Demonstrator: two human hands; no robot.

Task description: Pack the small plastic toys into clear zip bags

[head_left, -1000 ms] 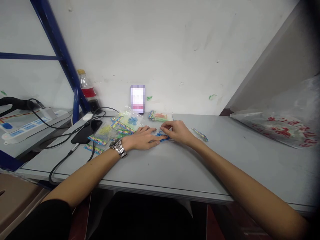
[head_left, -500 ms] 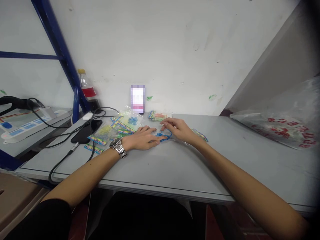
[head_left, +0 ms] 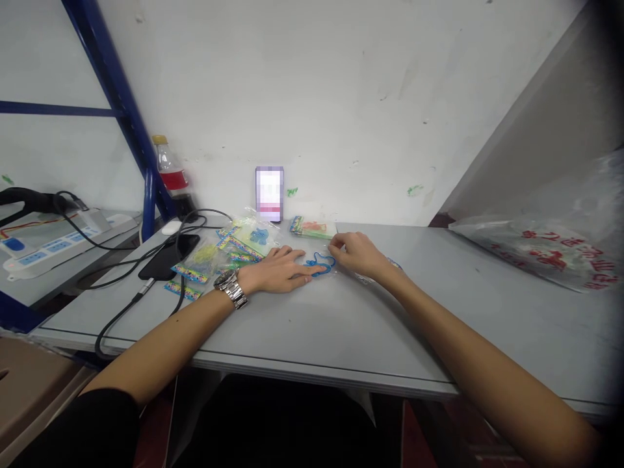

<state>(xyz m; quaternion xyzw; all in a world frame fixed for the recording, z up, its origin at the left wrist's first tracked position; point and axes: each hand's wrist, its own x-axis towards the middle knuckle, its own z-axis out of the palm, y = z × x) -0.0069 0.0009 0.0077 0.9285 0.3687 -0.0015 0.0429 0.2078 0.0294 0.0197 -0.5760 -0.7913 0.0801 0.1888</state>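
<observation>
A thin blue rubbery toy [head_left: 322,267] with a curling string-like part lies on the grey table, apparently on or in clear plastic film. My left hand [head_left: 275,269], with a metal watch on the wrist, rests palm down with fingers spread. Its index fingertip touches the toy's left part. Just right of the toy, my right hand [head_left: 358,253] is closed with thumb and fingertips together; what they hold, if anything, is too small to make out. Under and beyond that hand, part of a clear packet [head_left: 394,263] shows.
Clear packets with colourful headers [head_left: 195,270] lie left of my left hand, near a dark phone [head_left: 168,257] and black cables. Another packet [head_left: 312,227] lies behind. A lit phone [head_left: 270,194] leans on the wall, with a bottle [head_left: 173,175] to its left. A plastic bag [head_left: 546,250] sits at right.
My right hand has moved a little to the right, away from the toy's string, which now shows more fully. My left hand has stayed in place.
</observation>
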